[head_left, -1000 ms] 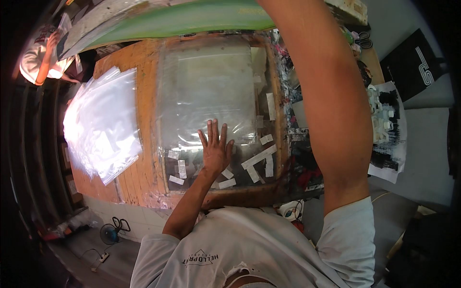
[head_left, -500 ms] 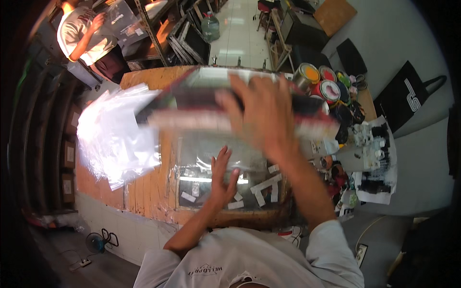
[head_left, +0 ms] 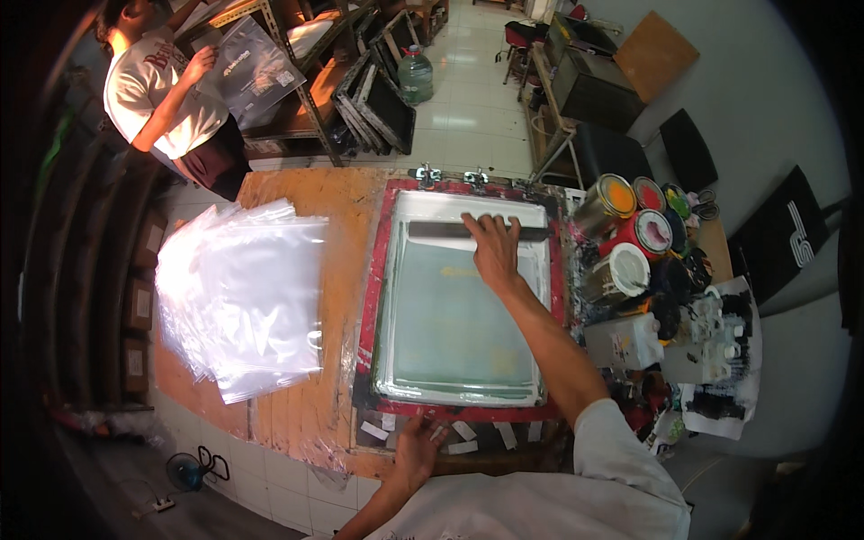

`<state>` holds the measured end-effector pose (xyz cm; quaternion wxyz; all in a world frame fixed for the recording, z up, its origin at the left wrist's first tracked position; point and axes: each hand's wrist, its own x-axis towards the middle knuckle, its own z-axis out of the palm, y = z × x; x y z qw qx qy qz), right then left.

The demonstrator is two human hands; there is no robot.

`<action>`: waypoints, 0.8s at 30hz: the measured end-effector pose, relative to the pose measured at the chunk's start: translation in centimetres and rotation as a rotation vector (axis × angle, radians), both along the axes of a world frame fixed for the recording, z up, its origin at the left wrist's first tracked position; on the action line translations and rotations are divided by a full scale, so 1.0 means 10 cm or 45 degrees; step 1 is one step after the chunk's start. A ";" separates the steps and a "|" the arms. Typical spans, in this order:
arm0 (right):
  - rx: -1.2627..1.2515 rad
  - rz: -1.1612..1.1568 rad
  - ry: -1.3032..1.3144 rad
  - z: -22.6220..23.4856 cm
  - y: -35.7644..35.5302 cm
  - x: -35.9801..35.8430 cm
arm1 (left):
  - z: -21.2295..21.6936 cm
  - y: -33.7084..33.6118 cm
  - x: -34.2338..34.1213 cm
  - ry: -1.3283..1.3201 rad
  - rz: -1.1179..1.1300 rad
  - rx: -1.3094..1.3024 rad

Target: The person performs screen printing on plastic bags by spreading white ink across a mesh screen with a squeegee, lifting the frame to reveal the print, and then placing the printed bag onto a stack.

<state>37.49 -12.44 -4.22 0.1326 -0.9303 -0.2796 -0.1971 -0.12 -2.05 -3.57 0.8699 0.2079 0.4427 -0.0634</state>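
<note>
A red-rimmed screen-printing frame (head_left: 556, 297) lies flat on the table, its pale green mesh edged with white ink. My right hand (head_left: 495, 247) is closed around a long dark squeegee (head_left: 436, 230), which lies crosswise near the far end of the mesh. At the frame's near edge is my left hand (head_left: 418, 450), fingers apart and tips by the red rim; nothing shows in it. Small white tape pieces (head_left: 463, 447) stick to the dark surface in front of the frame. Metal hinge clamps (head_left: 428, 175) hold the frame's far side.
Clear plastic bags (head_left: 261, 306) are piled on the wooden table (head_left: 337, 270) to the left. Paint cans (head_left: 616, 198) and white jugs (head_left: 625, 342) crowd the right side. Beyond the table's far left corner, a person (head_left: 166, 99) holds up a printed clear bag (head_left: 256, 72).
The frame has come down from a raised tilt to lie flat, covering the glassy surface. My left hand has moved from that surface to the frame's near edge. My right hand still grips the squeegee.
</note>
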 end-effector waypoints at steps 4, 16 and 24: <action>-0.081 -0.057 -0.049 -0.20 0.36 0.47 | 0.09 0.00 -0.03 0.058 -0.008 0.043; -0.179 0.051 0.346 0.36 -0.06 -1.67 | 0.24 -0.01 -0.06 -0.082 -0.085 0.137; -0.047 0.066 0.328 0.29 -0.20 -2.96 | -0.09 -0.04 -0.05 -0.061 -0.075 0.195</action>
